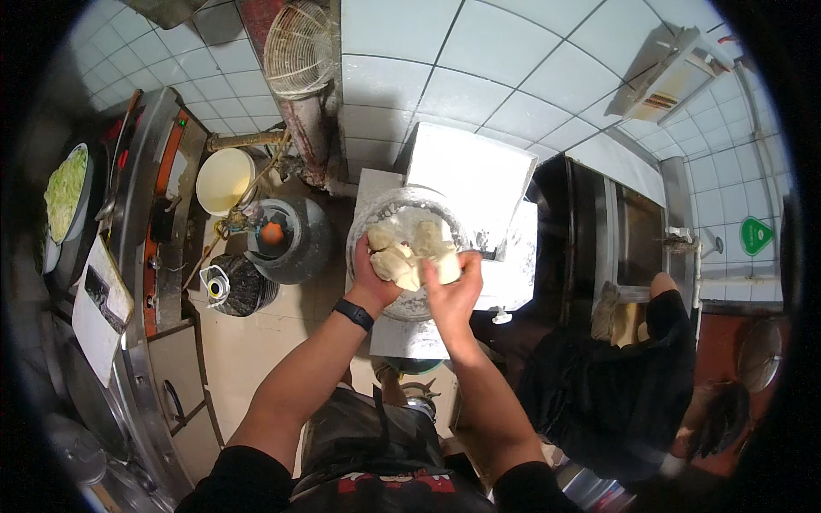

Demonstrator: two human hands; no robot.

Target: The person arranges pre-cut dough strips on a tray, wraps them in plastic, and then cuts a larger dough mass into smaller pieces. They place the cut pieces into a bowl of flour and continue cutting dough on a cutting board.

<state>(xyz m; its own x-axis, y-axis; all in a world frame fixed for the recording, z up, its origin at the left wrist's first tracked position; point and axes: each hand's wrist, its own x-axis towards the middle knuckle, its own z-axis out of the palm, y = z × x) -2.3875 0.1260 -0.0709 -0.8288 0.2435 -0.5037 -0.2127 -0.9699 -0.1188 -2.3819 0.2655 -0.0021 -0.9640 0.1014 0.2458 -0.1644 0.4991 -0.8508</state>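
Pale lumps of dough (397, 263) are held between my two hands over a round metal mixing bowl (410, 306), which has white flour on its inner wall. My left hand (378, 272), with a black band on the wrist, cups the lumps from the left and below. On the right, my right hand (452, 285) grips a lump with the thumb on its near side. More dough and flour lie in the bowl behind the held lumps, partly hidden by them. The bowl sits on a white machine (471, 173) with a tall housing behind it.
A grey gas cylinder (301, 240), a black plastic jug (247, 288) and a cream bucket (224, 181) stand on the floor at left. Beyond them is a stove counter with a bowl of shredded greens (67, 192). A person in black (609, 391) is close on the right, near a sink.
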